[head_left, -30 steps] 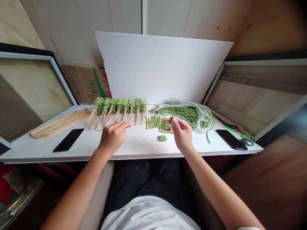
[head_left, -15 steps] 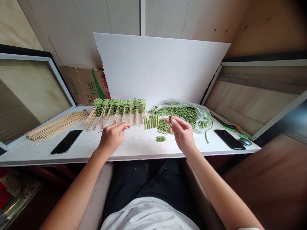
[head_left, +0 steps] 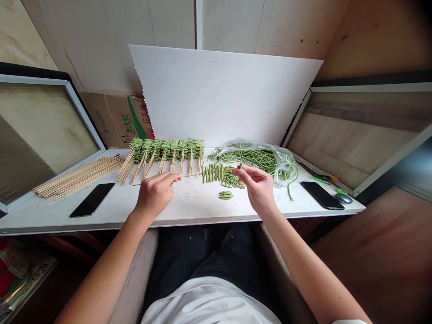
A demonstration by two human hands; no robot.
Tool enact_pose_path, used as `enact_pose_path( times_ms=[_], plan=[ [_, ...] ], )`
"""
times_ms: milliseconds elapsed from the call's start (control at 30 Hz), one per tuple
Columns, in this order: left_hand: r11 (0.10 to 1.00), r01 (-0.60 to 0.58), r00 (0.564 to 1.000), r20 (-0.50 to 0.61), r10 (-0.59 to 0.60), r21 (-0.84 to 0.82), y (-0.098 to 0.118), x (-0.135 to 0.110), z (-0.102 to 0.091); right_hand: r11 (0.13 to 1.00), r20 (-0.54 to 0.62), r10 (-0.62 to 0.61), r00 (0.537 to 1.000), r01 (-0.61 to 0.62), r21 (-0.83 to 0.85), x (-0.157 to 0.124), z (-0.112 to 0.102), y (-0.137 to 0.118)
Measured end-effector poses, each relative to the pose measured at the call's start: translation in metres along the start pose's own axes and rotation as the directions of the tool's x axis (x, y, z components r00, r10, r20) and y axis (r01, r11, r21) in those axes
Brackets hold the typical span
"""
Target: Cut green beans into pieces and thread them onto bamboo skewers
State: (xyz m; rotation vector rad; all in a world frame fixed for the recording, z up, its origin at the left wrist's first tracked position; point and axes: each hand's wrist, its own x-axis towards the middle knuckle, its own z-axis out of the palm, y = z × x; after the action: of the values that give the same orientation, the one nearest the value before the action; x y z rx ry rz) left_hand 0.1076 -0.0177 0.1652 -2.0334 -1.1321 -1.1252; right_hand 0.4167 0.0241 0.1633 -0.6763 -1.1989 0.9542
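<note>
Head view looks down on a white work table backed by a sheet of white foam board, with a cardboard box behind its left end. A bundle of bamboo skewers lies at the far left, beside a black smartphone; a second black smartphone lies at the right. A clear plastic bag of long green beans sits against the foam board, right of centre. Left of it, finished bean skewers lie side by side, their bean-packed ends toward the board. A small bunch of cut bean pieces rests near the front edge.

The left hand holds a bamboo skewer level above the table, its fingers curled together around the shaft. A tight row of green bean segments sits on the skewer's right half. The right hand is at the skewer's tip, thumb and forefinger pressed together on a green bean. Loose beans hang just below.
</note>
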Motion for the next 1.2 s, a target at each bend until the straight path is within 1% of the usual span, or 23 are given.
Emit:
enact_pose_path(
  times_ms=[100,300,367,500,600,800,900,1033,1133,1200],
  plan=[
    [1.000,0.003,1.000,-0.003,-0.003,-0.006,-0.001,0.000,-0.001,1.000,0.012,0.005,1.000,-0.005,-0.015,-0.001,0.001,-0.001],
    [0.997,0.032,0.999,0.042,-0.030,-0.070,-0.003,-0.001,-0.001,1.000,0.060,0.020,0.998,-0.021,0.003,0.001,0.002,-0.002],
    [0.991,0.069,0.996,0.066,-0.062,-0.114,-0.003,0.000,-0.001,0.999,0.087,0.024,0.996,-0.026,0.023,0.002,0.001,-0.003],
    [0.961,0.189,0.980,0.106,-0.170,-0.202,-0.005,-0.001,0.000,0.997,0.126,0.050,0.991,-0.057,0.049,0.005,-0.001,-0.008],
    [0.943,0.233,0.970,0.124,-0.208,-0.239,-0.007,-0.002,0.003,0.998,0.134,0.045,0.990,-0.050,0.036,0.007,-0.002,-0.011],
    [0.941,0.222,0.972,0.131,-0.194,-0.256,-0.007,-0.003,0.007,0.998,0.080,0.020,0.997,-0.025,0.064,0.007,-0.001,-0.004],
    [0.947,0.213,0.973,0.141,-0.183,-0.241,-0.005,-0.004,0.008,0.999,0.051,-0.033,0.998,0.032,0.015,0.006,0.000,-0.003],
    [0.963,0.178,0.974,0.177,-0.143,-0.200,-0.007,-0.005,0.007,0.992,0.048,-0.097,0.994,0.100,-0.082,0.003,0.003,-0.009],
    [0.976,0.157,0.970,0.210,-0.124,-0.152,-0.010,-0.005,0.006,0.985,0.049,-0.129,0.990,0.133,-0.107,0.001,0.005,-0.011],
    [0.977,0.151,0.968,0.221,-0.116,-0.151,-0.011,-0.004,0.005,0.982,0.062,-0.147,0.987,0.153,-0.110,0.000,0.005,-0.011]
  ],
)
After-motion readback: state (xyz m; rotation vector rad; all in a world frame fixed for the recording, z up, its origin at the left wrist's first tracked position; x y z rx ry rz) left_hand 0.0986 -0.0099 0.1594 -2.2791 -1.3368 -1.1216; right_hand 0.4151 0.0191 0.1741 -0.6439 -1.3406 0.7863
